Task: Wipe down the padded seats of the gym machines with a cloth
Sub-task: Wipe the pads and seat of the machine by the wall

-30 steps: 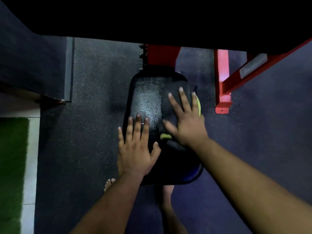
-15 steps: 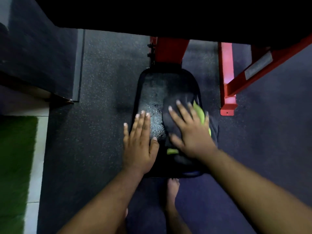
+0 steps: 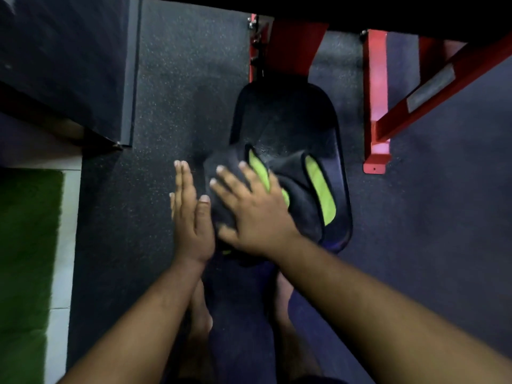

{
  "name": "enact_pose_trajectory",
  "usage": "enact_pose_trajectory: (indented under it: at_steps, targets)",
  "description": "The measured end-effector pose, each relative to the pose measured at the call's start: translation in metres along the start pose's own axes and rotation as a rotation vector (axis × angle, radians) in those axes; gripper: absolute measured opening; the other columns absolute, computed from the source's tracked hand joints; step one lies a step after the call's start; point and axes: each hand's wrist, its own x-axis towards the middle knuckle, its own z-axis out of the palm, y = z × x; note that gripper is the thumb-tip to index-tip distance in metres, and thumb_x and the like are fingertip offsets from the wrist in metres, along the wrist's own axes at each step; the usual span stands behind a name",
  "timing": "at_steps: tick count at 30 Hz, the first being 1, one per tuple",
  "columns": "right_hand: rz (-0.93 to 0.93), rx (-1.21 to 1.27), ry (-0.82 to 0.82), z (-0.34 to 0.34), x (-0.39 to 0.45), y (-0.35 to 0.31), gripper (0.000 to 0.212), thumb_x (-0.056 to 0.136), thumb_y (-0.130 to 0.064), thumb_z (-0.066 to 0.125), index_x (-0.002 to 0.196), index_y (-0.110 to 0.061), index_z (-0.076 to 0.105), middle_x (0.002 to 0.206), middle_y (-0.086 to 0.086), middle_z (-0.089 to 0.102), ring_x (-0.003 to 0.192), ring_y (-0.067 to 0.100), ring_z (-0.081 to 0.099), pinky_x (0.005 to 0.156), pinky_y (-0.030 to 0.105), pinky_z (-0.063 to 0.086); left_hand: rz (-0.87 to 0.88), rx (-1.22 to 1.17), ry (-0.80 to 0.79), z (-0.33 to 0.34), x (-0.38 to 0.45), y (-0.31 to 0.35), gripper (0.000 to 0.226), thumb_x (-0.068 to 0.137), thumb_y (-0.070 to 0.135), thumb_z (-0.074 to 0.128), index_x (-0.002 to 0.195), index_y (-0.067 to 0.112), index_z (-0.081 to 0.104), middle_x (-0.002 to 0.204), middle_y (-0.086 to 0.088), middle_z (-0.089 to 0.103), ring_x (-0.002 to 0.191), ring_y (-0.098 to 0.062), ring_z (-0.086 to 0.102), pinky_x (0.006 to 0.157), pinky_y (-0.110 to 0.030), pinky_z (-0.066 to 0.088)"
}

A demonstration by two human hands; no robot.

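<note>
Right hand [image 3: 257, 214] flat on the cloth [image 3: 302, 195], fingers straight and spread, palm pressing it down onto the seat [image 3: 288, 117]. The cloth is dark with bright green bands, bunched in folds across the near half of the seat and spilling a little over the seat's left edge. Beyond it the far half of the black pad lies bare, with a faint speckled sheen just past the cloth. Left hand [image 3: 191, 212] sits just off the seat's left edge, fingers straight and held together, thumb alongside, gripping nothing; whether its edge touches the cloth or the pad cannot be told. The two hands lie side by side, nearly touching. At the seat's far end a red post [image 3: 291, 48] rises into shadow, and off the right edge stands the red frame [image 3: 376, 106] with a slanting bar. Speckled dark floor [image 3: 180, 92] all round, a green mat [image 3: 25, 245] at far left, bare feet [image 3: 199, 314] below the near edge of the seat.
</note>
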Motion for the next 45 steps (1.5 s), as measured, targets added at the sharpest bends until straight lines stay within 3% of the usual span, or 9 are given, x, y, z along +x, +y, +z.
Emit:
enact_pose_trajectory:
  at_steps: [4, 8, 13, 17, 24, 29, 32, 40, 45]
  targets:
    - [-0.082, -0.087, -0.014, 0.019, -0.077, 0.01, 0.097, 0.076, -0.068, 0.055, 0.161, -0.034, 0.025, 0.171, -0.004, 0.017, 0.156, 0.03, 0.021, 0.116, 0.06, 0.025, 0.048, 0.097, -0.1, 0.0, -0.007, 0.002, 0.069, 0.103, 0.045, 0.024, 0.163, 0.012, 0.016, 0.171, 0.0, 0.008, 0.158, -0.008, 0.008, 0.127, -0.057, 0.006]
    - [0.123, -0.033, 0.105, 0.025, -0.132, 0.07, 0.099, 0.069, -0.069, 0.069, 0.156, -0.034, 0.038, 0.165, 0.003, 0.033, 0.151, 0.034, 0.028, 0.11, 0.065, 0.034, 0.124, 0.266, -0.215, 0.018, -0.01, 0.012, 0.071, 0.101, 0.049, 0.028, 0.164, 0.017, 0.017, 0.172, 0.001, 0.005, 0.159, -0.017, 0.005, 0.127, -0.055, 0.004]
    - [0.539, 0.264, 0.14, 0.004, -0.07, 0.103, 0.085, 0.081, -0.07, 0.046, 0.159, -0.048, 0.021, 0.172, -0.01, 0.008, 0.157, 0.028, 0.009, 0.115, 0.068, 0.027, 0.177, 0.554, -0.276, 0.052, 0.011, 0.037, 0.077, 0.096, 0.053, 0.024, 0.164, 0.018, 0.013, 0.172, -0.004, -0.001, 0.159, -0.022, -0.002, 0.126, -0.059, -0.003]
    - [0.59, 0.244, 0.128, -0.006, -0.019, 0.124, 0.079, 0.085, -0.066, 0.042, 0.159, -0.049, 0.019, 0.172, -0.011, 0.004, 0.158, 0.026, 0.007, 0.108, 0.067, 0.036, 0.175, 0.776, -0.277, 0.07, 0.023, 0.042, 0.075, 0.098, 0.055, 0.022, 0.164, 0.02, 0.009, 0.173, -0.006, -0.001, 0.159, -0.023, -0.005, 0.124, -0.063, 0.0]
    - [0.641, 0.493, 0.172, 0.011, -0.126, 0.075, 0.078, 0.086, -0.051, 0.046, 0.16, -0.043, 0.023, 0.172, -0.013, -0.001, 0.157, 0.026, 0.007, 0.118, 0.063, 0.028, 0.182, 0.846, -0.29, 0.07, 0.02, 0.045, 0.081, 0.097, 0.056, 0.03, 0.164, 0.017, 0.008, 0.173, -0.01, -0.001, 0.159, -0.027, -0.001, 0.125, -0.061, 0.012]
    - [0.619, 0.583, 0.224, -0.001, -0.029, 0.151, 0.079, 0.086, -0.05, 0.043, 0.161, -0.033, 0.027, 0.172, 0.005, 0.007, 0.152, 0.034, 0.025, 0.119, 0.042, 0.03, 0.182, 0.884, -0.284, 0.071, 0.02, 0.043, 0.083, 0.095, 0.054, 0.034, 0.164, 0.016, 0.009, 0.172, -0.012, 0.002, 0.159, -0.03, 0.002, 0.125, -0.061, 0.015]
    - [0.577, 0.618, 0.222, -0.012, 0.034, 0.191, 0.075, 0.092, -0.045, 0.051, 0.161, -0.035, 0.026, 0.173, 0.002, 0.006, 0.154, 0.028, 0.022, 0.117, 0.033, 0.028, 0.18, 0.888, -0.295, 0.072, 0.021, 0.044, 0.083, 0.095, 0.055, 0.032, 0.164, 0.016, 0.009, 0.172, -0.011, 0.001, 0.159, -0.03, 0.001, 0.125, -0.06, 0.014]
    - [0.55, 0.401, 0.124, -0.005, -0.055, 0.128, 0.083, 0.084, -0.061, 0.043, 0.161, -0.04, 0.021, 0.172, -0.007, 0.001, 0.156, 0.031, 0.012, 0.111, 0.058, 0.041, 0.176, 0.884, -0.292, 0.071, 0.021, 0.043, 0.085, 0.094, 0.055, 0.036, 0.165, 0.016, 0.009, 0.173, -0.01, -0.002, 0.159, -0.028, -0.002, 0.125, -0.06, 0.016]
    - [0.602, 0.301, 0.041, -0.022, 0.031, 0.16, 0.081, 0.089, -0.065, 0.038, 0.162, -0.043, 0.01, 0.173, -0.005, -0.004, 0.157, 0.033, 0.007, 0.115, 0.064, 0.033, 0.176, 0.901, -0.285, 0.072, 0.021, 0.043, 0.085, 0.092, 0.055, 0.034, 0.164, 0.016, 0.012, 0.173, -0.01, -0.001, 0.159, -0.028, -0.001, 0.125, -0.06, 0.015]
